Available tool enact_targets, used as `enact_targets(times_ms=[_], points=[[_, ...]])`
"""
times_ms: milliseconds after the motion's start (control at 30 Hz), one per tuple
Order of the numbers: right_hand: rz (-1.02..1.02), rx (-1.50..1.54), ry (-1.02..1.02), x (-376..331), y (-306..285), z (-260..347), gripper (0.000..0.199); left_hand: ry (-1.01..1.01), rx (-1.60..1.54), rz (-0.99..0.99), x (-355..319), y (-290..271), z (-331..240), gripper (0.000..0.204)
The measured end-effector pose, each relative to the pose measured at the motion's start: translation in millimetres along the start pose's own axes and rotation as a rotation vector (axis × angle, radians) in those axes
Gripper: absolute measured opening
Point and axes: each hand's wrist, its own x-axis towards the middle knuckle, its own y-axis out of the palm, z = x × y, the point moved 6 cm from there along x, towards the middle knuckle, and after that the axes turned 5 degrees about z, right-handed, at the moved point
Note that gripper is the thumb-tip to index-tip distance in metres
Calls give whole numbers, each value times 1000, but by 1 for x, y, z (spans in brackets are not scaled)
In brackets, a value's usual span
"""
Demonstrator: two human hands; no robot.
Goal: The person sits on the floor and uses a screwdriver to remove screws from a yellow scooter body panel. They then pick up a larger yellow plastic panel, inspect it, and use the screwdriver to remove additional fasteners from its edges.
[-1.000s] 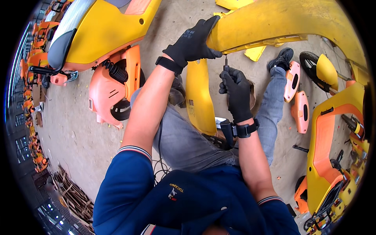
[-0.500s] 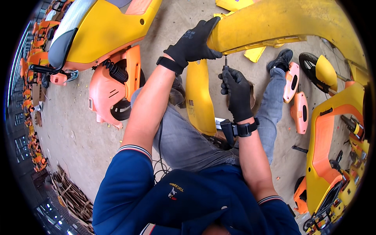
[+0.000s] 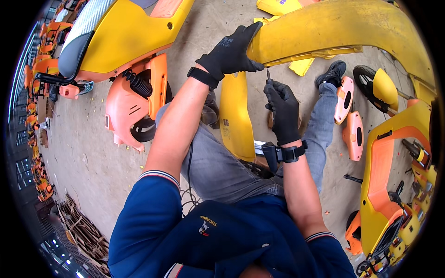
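Observation:
In a black glove, my left hand (image 3: 234,52) grips the near end of a long curved yellow body panel (image 3: 320,32), thumb under its lower edge and fingers over the top. Just below that end, my gloved right hand (image 3: 282,109) is closed around a screwdriver (image 3: 268,75). Only its thin shaft and tip show; the palm hides the handle. The tip points up at the panel's lower edge, and I cannot tell whether it touches a screw. Below and between my hands lies another curved yellow panel (image 3: 235,118) beside my leg.
A yellow and orange scooter body (image 3: 127,39) stands at the left. Two pale orange covers (image 3: 354,134) lie near my right shoe (image 3: 331,74). A yellow and orange scooter frame (image 3: 378,185) is at the right, with a wheel (image 3: 371,88) above it. Brown strips (image 3: 85,227) are piled at lower left.
Both hands keep their holds. The screwdriver and the right fingers have shifted very slightly, the panel's near end sits a touch lower, and the view has moved a little.

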Motion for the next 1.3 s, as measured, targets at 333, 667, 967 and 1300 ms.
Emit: enact_targets(times_ms=[333, 667, 967, 1300], points=[[38, 114, 39, 1, 5, -7, 29, -18, -7, 15, 0, -1, -2, 101], [172, 327, 92, 6, 9, -16, 30, -6, -4, 8, 0, 0, 1, 101], [50, 183, 24, 6, 8, -13, 25, 18, 0, -2, 0, 0, -1, 102], [114, 329, 76, 10, 5, -12, 24, -18, 8, 12, -1, 0, 0, 102]])
